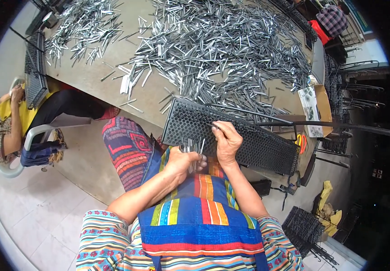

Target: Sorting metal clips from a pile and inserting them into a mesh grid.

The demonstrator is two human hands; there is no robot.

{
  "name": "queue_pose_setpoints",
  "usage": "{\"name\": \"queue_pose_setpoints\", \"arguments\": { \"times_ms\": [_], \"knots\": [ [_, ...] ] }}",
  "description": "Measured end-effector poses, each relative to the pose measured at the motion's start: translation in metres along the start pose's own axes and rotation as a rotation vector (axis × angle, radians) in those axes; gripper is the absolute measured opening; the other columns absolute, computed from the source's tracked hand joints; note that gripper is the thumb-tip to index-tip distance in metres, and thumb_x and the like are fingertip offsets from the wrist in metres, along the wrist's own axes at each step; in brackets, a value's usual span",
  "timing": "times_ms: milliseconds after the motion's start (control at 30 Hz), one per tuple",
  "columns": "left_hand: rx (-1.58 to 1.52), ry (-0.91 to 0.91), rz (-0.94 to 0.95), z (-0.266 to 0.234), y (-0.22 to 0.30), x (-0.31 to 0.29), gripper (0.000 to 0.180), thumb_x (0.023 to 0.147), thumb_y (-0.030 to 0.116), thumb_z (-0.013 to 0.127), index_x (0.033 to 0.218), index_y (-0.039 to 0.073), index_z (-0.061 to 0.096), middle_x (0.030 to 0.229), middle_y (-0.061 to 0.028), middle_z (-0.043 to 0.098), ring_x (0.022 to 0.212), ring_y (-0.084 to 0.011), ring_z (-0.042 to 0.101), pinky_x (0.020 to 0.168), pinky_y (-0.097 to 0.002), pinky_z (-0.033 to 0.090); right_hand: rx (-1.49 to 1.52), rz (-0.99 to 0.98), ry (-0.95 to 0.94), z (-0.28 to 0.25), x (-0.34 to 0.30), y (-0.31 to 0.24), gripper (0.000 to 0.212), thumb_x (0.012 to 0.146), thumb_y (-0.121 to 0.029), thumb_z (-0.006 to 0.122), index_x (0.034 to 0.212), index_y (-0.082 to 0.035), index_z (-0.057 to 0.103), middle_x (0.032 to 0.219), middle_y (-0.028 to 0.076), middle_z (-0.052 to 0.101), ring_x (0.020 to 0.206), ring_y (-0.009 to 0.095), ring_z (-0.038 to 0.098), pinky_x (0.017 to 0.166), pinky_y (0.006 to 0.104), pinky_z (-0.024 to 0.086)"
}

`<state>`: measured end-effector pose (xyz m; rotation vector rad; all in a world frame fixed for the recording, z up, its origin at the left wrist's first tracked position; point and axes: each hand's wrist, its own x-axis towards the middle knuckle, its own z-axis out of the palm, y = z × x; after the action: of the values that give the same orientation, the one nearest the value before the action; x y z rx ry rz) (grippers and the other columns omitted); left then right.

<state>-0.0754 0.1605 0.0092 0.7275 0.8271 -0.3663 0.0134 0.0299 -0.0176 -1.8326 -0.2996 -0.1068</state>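
Note:
My left hand (pixel 181 163) is closed round a bundle of thin grey metal strips (pixel 190 145) whose ends stick up past the fingers. Against the black perforated rack (pixel 258 144), a long panel full of small round holes, my right hand (pixel 227 141) pinches. A small dark end shows at its fingertips, which looks like a single metal strip (pixel 211 125). The rack leans at a slant from the table edge across my lap, and a thin black rod (pixel 249 113) runs along its far side. Part of the bundle is hidden by my left fingers.
Heaps of loose metal strips (pixel 213 45) cover much of the table (pixel 86 74). An open cardboard box (pixel 316 110) and orange-handled scissors (pixel 300 142) sit at the right. To the left, a seated person (pixel 12 117) holds another black rack (pixel 34 86). More black racks (pixel 303 226) stand lower right.

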Motion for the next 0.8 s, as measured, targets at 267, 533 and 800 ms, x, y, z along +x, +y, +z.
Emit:
{"name": "queue_pose_setpoints", "arguments": {
  "times_ms": [267, 533, 800],
  "knots": [
    [0.002, 0.001, -0.012, 0.003, 0.0, 0.003, 0.012, 0.074, -0.008, 0.061, 0.086, -0.007, 0.059, 0.076, -0.0175, 0.067, 0.061, -0.0247, 0.068, 0.049, -0.0315, 0.055, -0.192, -0.085, -0.065, 0.006, 0.008, -0.003, 0.013, 0.075, 0.003, 0.069, 0.088, 0.0, 0.071, 0.078, 0.008, 0.064, 0.064, 0.012, 0.058, 0.056, 0.0242, 0.044],
    [-0.032, 0.04, -0.035, 0.003, 0.0, 0.008, 0.014, 0.075, -0.008, 0.063, 0.088, -0.007, 0.057, 0.081, -0.0184, 0.068, 0.064, -0.026, 0.068, 0.051, -0.0335, 0.056, -0.287, -0.12, -0.106, 0.001, 0.016, 0.0, 0.01, 0.077, 0.0, 0.069, 0.086, 0.001, 0.07, 0.071, 0.006, 0.063, 0.06, 0.01, 0.056, 0.055, 0.0243, 0.043],
    [0.035, -0.058, 0.008, 0.007, 0.007, 0.004, 0.015, 0.077, -0.004, 0.064, 0.092, -0.003, 0.06, 0.078, -0.0146, 0.067, 0.063, -0.0234, 0.068, 0.051, -0.0327, 0.057, 0.367, 0.616, -0.378, -0.016, -0.011, -0.008, 0.009, 0.079, -0.001, 0.07, 0.086, 0.003, 0.067, 0.069, 0.005, 0.066, 0.058, 0.006, 0.058, 0.051, 0.0202, 0.045]
  ]
}}
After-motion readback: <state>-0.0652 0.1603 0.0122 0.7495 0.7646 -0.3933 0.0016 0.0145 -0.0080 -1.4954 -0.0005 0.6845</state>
